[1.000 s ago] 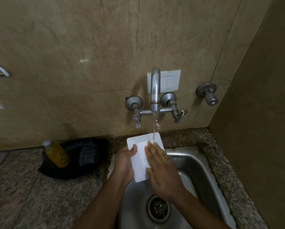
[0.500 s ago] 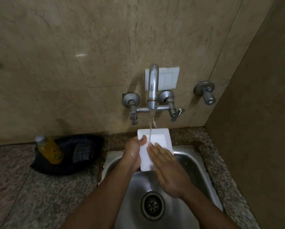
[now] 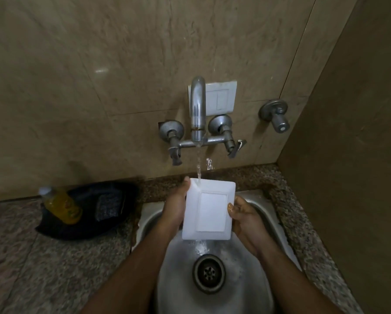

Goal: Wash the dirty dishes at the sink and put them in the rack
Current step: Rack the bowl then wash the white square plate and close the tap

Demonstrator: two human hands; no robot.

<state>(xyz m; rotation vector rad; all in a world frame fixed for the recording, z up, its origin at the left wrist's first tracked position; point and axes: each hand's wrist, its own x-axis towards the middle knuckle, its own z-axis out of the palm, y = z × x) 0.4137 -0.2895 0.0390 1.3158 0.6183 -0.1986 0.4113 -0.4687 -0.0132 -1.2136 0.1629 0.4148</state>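
Seen from the head camera, looking down: a person holds a white rectangular plate (image 3: 209,209) between two bare hands over a steel sink (image 3: 253,200). The left hand (image 3: 175,206) grasps the plate's long left edge, thumb up near the far corner; the right hand (image 3: 245,219) grips the opposite long edge, thumb tip pressed on the rim and fingers curled beneath. Between the two grips the plate's flat centre faces the viewer, tilted so its near edge hangs lower. Just beyond the left thumb, water from the tap (image 3: 198,109) strikes the plate's far left corner, runs down, and spills off the near edge toward the drain (image 3: 209,273) below the hands. Well out past the left hand, a yellow bottle (image 3: 60,206) rests on a dark cloth (image 3: 108,207) on the speckled counter (image 3: 42,257). No rack is in view. The plate looks stiff, light and breakable, and it is likely slippery when wet, so holding opposite rims with thumbs on top seems the safest grip.
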